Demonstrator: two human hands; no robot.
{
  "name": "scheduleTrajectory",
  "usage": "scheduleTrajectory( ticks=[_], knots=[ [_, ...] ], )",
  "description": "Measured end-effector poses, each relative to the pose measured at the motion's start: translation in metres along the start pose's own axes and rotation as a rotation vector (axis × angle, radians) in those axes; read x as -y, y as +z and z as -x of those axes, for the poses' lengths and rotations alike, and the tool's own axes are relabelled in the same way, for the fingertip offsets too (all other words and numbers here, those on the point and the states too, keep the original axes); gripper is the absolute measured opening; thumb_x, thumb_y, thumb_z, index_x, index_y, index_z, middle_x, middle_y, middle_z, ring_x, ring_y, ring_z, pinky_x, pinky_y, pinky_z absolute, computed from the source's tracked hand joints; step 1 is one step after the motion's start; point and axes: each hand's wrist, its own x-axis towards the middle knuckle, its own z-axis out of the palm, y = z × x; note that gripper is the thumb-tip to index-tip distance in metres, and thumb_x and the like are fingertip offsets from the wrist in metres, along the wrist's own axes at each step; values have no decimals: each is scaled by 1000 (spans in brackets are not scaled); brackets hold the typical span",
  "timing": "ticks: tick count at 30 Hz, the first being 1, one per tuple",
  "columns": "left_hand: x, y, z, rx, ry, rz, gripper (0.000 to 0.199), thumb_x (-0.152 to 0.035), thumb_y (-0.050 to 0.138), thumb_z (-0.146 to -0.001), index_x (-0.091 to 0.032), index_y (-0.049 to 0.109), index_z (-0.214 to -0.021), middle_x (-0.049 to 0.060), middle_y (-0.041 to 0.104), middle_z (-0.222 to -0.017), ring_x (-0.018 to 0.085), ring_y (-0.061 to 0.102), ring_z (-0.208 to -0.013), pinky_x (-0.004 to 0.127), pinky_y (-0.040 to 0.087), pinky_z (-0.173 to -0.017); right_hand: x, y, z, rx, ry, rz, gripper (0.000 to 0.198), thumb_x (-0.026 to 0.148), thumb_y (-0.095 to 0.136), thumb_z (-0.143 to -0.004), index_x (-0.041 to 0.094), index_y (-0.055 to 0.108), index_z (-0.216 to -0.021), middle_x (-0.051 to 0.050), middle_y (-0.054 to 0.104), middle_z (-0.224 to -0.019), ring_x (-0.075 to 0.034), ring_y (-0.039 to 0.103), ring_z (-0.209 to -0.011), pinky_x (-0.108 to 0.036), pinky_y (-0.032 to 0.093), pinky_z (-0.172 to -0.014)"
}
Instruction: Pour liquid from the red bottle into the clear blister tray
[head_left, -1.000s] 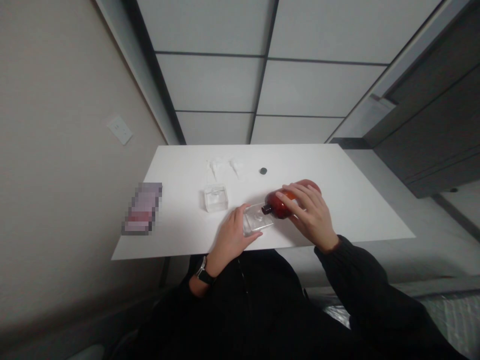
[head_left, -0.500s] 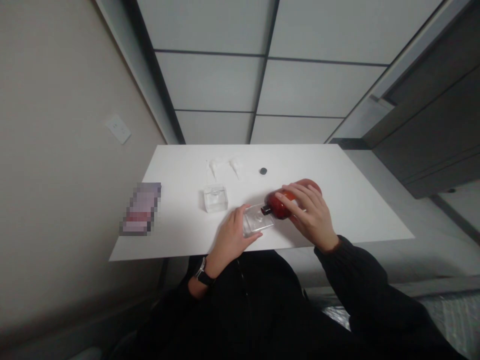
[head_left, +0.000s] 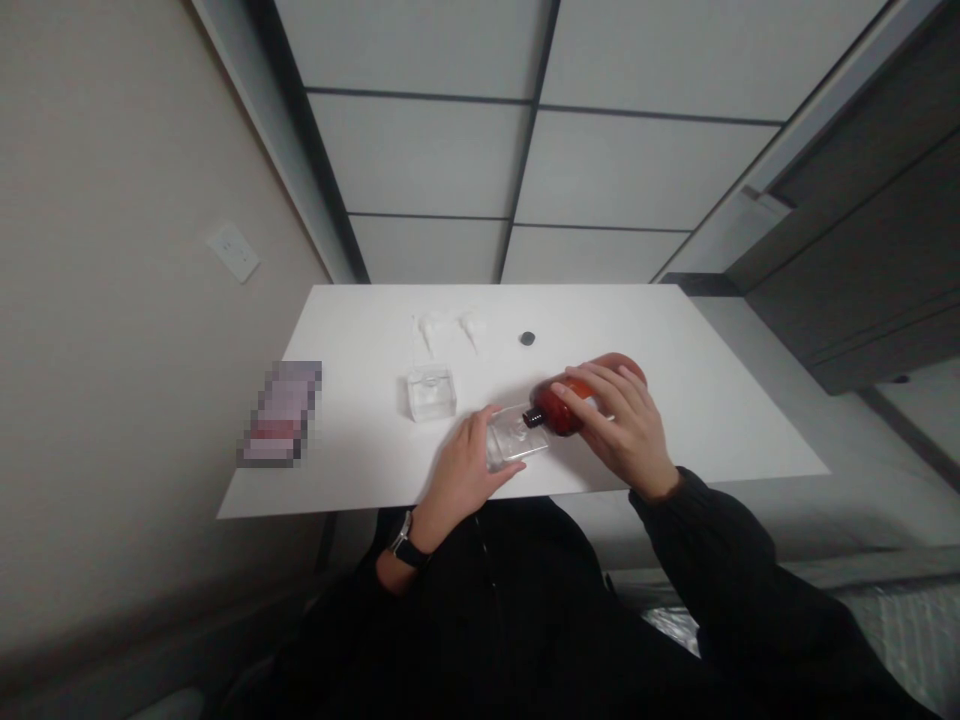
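Observation:
My right hand [head_left: 624, 428] grips a brown-red bottle [head_left: 564, 402], tipped over so its black neck points down-left into a small clear square bottle [head_left: 516, 440]. My left hand [head_left: 465, 468] holds that clear bottle steady on the white table [head_left: 675, 400], fingers around its left side. A second clear square bottle [head_left: 431, 392] stands alone farther left. Behind it lie two clear pump tops [head_left: 448, 330]. A small black cap [head_left: 528, 339] rests at the back of the table.
A blurred pink-purple box [head_left: 279, 414] lies at the table's left edge, by the beige wall. Dark cabinets stand at the right. My dark sleeves and lap fill the lower part of the view.
Nothing of note has moved; both hands keep the same hold, and the view has shifted very slightly.

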Motion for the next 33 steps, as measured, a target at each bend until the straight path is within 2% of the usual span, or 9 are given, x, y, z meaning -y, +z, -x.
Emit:
scheduleTrajectory(
  ticks=[4, 14, 25, 33],
  knots=[
    [-2, -1, 0, -1, -6, -2, 84, -24, 93, -80, -19, 43, -147, 18, 64, -144, 36, 65, -132, 56, 55, -113, 0, -1, -1, -4, -5, 3, 70, -1, 69, -94, 28, 52, -156, -14, 73, -140, -30, 68, -131, -52, 53, -112],
    [-1, 0, -1, 6, 1, -29, 83, -25, 93, -81, -21, 41, -146, 17, 64, -143, 36, 66, -132, 57, 55, -112, -2, -1, -1, -21, -3, 16, 87, 1, 68, -96, 34, 35, -168, -12, 73, -140, -30, 68, -130, -52, 54, -112],
    [0, -1, 0, 4, 7, -14, 82, -28, 91, -83, -24, 41, -148, 15, 64, -145, 36, 65, -134, 56, 54, -113, -5, -4, -2, -11, -6, 38, 79, 1, 65, -96, 34, 41, -164, -11, 72, -142, -28, 66, -134, -51, 52, -115],
    [0, 0, 0, -1, 2, -14, 82, -26, 91, -82, -23, 41, -147, 16, 64, -144, 36, 66, -133, 57, 54, -113, -7, -5, -2, -13, 8, 24, 86, 2, 67, -96, 38, 36, -167, -9, 71, -146, -28, 66, -135, -51, 51, -116]
  ],
)
